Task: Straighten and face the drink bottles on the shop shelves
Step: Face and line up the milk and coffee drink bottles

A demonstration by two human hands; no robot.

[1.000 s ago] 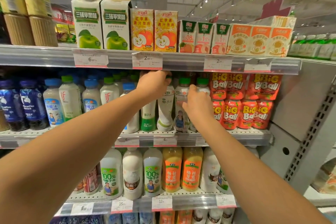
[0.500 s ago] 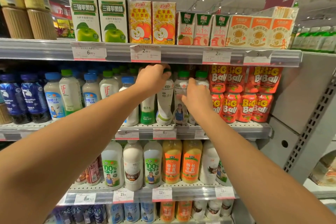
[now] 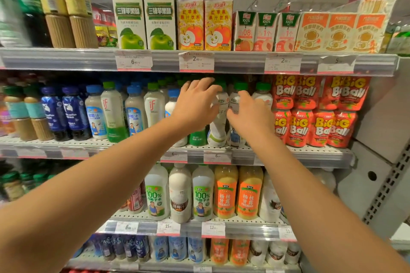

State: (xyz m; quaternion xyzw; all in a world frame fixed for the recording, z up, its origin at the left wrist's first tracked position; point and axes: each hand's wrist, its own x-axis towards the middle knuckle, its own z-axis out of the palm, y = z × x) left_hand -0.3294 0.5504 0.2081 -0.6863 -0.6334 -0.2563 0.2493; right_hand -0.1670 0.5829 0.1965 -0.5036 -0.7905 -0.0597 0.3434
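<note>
Both hands are raised at the middle shelf (image 3: 310,155): the left hand (image 3: 195,106) is spread loosely over the green-capped white bottles (image 3: 218,122), the right hand (image 3: 250,113) curled beside them, its grip hidden. A tall, narrow-waisted bottle could be tipped into its neighbours by a careless nudge. The Big Ball pouches (image 3: 315,126) alongside could likewise be knocked.

The shelf rail (image 3: 244,62) is showing as smooth pale metal behind a clear glossy plastic strip, with matt paper price tags (image 3: 196,62) sitting in it. The white coconut drink bottles (image 3: 218,126) are looking like smooth, slightly shiny plastic with green plastic caps (image 3: 240,86). The Big Ball pouches (image 3: 297,127) are gleaming as glossy foil-like film. The apple juice cartons (image 3: 190,25) are appearing as matt printed card. The perforated shelf deck (image 3: 310,150) is reading as painted metal.
</note>
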